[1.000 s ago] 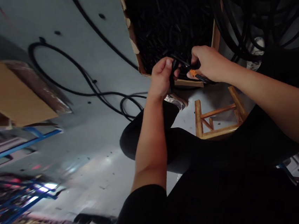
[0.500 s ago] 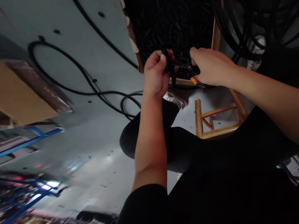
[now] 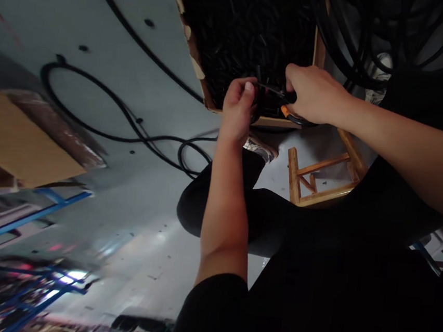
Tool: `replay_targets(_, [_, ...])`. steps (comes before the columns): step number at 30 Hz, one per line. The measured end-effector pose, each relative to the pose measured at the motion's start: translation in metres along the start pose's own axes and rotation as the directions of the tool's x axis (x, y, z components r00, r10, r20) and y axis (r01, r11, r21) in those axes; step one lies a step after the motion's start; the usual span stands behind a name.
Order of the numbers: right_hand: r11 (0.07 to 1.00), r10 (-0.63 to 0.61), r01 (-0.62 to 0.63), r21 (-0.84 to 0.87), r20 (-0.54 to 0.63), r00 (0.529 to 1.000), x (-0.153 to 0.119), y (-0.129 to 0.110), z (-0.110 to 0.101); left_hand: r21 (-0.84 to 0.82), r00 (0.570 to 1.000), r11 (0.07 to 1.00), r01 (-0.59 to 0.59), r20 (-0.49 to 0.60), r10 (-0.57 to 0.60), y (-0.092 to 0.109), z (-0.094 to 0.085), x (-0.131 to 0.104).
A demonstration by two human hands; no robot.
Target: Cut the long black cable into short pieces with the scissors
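Observation:
My right hand (image 3: 316, 94) is closed around scissors (image 3: 285, 110) with black and orange handles. Their thin dark blades point left, toward my left hand (image 3: 238, 102). The fingers of that hand are closed, thumb on top, on a black hose (image 3: 255, 114) that is mostly hidden by the hand and hard to tell from the dark behind it. Both hands are over the near edge of a cardboard box (image 3: 195, 54) filled with short black hose pieces (image 3: 250, 28).
A long black hose (image 3: 139, 46) loops over the grey floor to the left. More coiled hose (image 3: 358, 48) lies at the upper right. A wooden stool (image 3: 294, 175) stands by my legs. A cardboard carton (image 3: 24, 136) and a blue frame (image 3: 32, 215) are at the left.
My left hand has shifted slightly right and closer to the scissors. The hose at its fingers shows less than before. My right hand has risen slightly in view, still holding the scissors.

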State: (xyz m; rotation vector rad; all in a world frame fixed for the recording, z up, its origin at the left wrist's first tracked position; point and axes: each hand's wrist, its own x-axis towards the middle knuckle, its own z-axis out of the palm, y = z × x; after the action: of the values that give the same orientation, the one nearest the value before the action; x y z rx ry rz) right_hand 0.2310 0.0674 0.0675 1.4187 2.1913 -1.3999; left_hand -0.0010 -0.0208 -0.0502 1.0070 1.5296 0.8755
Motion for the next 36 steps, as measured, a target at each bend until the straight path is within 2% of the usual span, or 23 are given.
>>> replay_targets(3, [1.000, 0.019, -0.019, 0.021, 0.020, 1.000, 0.004, 0.003, 0.001, 0.007, 1.000, 1.000, 0.022, -0.021, -0.022, 0.000, 0.003, 0.000])
replay_targets(6, [0.999, -0.024, 0.023, 0.035, 0.023, 0.999, 0.007, 0.006, 0.006, 0.011, 1.000, 1.000, -0.024, -0.017, 0.024, -0.002, 0.005, 0.001])
replay_targets(11, [0.999, -0.038, 0.038, 0.025, 0.010, 0.999, 0.009, 0.008, 0.011, 0.059, 0.996, 0.994, -0.091, 0.031, 0.089, -0.004, 0.013, 0.000])
replay_targets(15, [0.999, -0.034, 0.034, 0.042, 0.004, 0.999, 0.010, 0.010, 0.011, 0.077, 0.994, 0.992, -0.096, 0.059, 0.092, -0.005, 0.013, -0.003])
replay_targets(19, [0.993, -0.076, 0.080, 0.085, -0.053, 0.996, 0.016, 0.015, 0.011, 0.094, 0.998, 0.994, -0.055, 0.024, 0.053, -0.002, 0.007, -0.001])
replay_targets(21, [0.993, -0.060, 0.066, 0.096, -0.062, 0.996, 0.018, 0.014, 0.011, 0.116, 0.999, 0.992, -0.047, 0.012, 0.046, 0.002, 0.006, 0.000])
replay_targets(24, [0.994, 0.031, -0.031, 0.105, 0.003, 1.000, 0.017, 0.008, 0.011, 0.205, 0.996, 0.975, -0.084, 0.006, 0.085, 0.005, 0.008, -0.001])
replay_targets(27, [0.990, 0.098, -0.104, 0.097, 0.062, 0.993, 0.015, 0.001, 0.012, 0.321, 0.989, 0.940, -0.114, -0.050, 0.137, 0.002, 0.012, -0.004])
replay_targets(32, [0.997, 0.052, -0.053, 0.058, 0.017, 0.999, 0.013, 0.000, 0.016, 0.420, 0.972, 0.905, -0.071, -0.174, 0.157, -0.004, 0.015, -0.007])
replay_targets(36, [0.998, 0.045, -0.046, 0.034, 0.029, 0.999, 0.015, 0.005, 0.020, 0.450, 0.974, 0.889, -0.079, -0.157, 0.166, -0.001, 0.021, -0.009])
